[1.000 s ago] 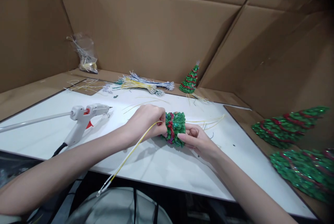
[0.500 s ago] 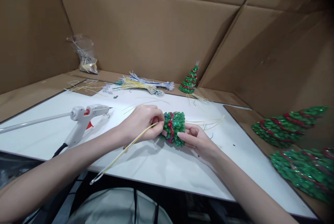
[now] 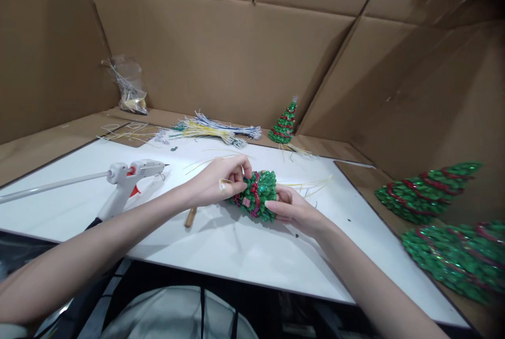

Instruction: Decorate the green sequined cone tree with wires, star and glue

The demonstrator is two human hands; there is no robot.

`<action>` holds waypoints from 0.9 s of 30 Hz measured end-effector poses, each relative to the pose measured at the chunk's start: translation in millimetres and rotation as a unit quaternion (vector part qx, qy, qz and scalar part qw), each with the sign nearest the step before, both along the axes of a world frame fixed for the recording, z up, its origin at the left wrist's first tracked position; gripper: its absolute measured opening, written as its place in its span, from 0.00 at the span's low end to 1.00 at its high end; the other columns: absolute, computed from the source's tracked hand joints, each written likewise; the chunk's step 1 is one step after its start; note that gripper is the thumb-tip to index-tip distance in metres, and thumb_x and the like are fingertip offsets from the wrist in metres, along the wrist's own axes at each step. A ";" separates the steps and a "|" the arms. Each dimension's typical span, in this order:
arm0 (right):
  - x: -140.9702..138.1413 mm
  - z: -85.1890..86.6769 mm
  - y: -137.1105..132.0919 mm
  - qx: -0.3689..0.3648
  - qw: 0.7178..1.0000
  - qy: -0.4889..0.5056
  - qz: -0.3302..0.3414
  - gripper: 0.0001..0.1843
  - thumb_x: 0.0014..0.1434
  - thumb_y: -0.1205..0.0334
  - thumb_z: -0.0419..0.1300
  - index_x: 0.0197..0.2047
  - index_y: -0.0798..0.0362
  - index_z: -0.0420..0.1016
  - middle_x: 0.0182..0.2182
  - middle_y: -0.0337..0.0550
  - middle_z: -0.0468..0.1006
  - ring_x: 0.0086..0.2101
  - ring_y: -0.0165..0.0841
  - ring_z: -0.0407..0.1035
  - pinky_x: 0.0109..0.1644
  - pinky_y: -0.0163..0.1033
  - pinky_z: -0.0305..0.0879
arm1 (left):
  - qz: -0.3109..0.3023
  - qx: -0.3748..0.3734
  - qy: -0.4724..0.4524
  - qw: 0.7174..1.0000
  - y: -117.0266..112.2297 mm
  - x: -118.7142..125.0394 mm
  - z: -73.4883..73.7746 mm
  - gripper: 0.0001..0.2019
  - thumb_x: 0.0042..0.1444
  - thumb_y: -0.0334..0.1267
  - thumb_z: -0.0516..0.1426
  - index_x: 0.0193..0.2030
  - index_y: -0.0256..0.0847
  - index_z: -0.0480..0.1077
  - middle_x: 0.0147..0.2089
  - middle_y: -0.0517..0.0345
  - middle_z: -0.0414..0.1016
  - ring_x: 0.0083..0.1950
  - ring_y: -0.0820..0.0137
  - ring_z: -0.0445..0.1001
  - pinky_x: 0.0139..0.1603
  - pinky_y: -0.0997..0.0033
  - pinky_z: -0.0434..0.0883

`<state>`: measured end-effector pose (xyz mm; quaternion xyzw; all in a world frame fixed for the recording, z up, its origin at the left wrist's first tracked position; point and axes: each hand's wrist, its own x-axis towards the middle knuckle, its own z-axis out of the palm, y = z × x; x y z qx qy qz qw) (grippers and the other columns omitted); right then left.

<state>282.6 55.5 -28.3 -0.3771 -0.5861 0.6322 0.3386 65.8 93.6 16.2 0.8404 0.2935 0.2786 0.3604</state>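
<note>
A green sequinned tree piece with red trim lies on its side over the white board, held between both hands. My left hand is closed at its left end, fingers pinched on a thin yellow wire where it enters the piece. My right hand is wrapped round its right end. A small brown stick lies on the board below my left wrist.
A white glue gun rests at the left. Bundles of coloured wires and a plastic bag sit at the back. A small finished tree stands upright; two larger trees lie at the right. Cardboard walls enclose everything.
The long yellow wire that hung down toward me has been drawn into the piece; only a short bit shows now. The piece has tilted and shifted slightly left.
</note>
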 end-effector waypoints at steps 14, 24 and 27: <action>6.9 4.7 19.7 -0.043 0.989 0.013 0.139 0.25 0.48 0.53 0.69 0.44 0.58 0.69 0.30 0.39 0.69 0.20 0.19 0.49 0.18 0.29 0.40 | -0.016 0.024 0.022 0.999 4.0 -0.4 -0.7 0.09 0.49 0.26 0.53 0.37 0.40 0.63 0.25 0.68 0.66 0.25 0.77 0.64 0.27 0.80 0.60; 9.4 -8.6 20.3 -0.058 0.988 0.075 0.122 0.29 0.46 0.38 0.64 0.23 0.52 0.55 0.12 0.24 0.49 0.14 0.19 0.40 0.17 0.30 0.39 | 0.037 0.048 0.103 0.993 -3.4 -8.5 10.2 0.03 0.49 0.32 0.56 0.28 0.35 0.70 0.22 0.63 0.67 0.24 0.76 0.65 0.25 0.80 0.60; 9.1 -7.7 20.5 -0.063 0.988 0.067 0.121 0.28 0.47 0.39 0.64 0.23 0.51 0.53 0.12 0.23 0.49 0.14 0.19 0.40 0.17 0.30 0.39 | 0.043 0.062 0.136 0.988 -3.1 -8.3 13.0 0.05 0.48 0.31 0.55 0.23 0.35 0.68 0.19 0.64 0.64 0.22 0.78 0.61 0.23 0.80 0.57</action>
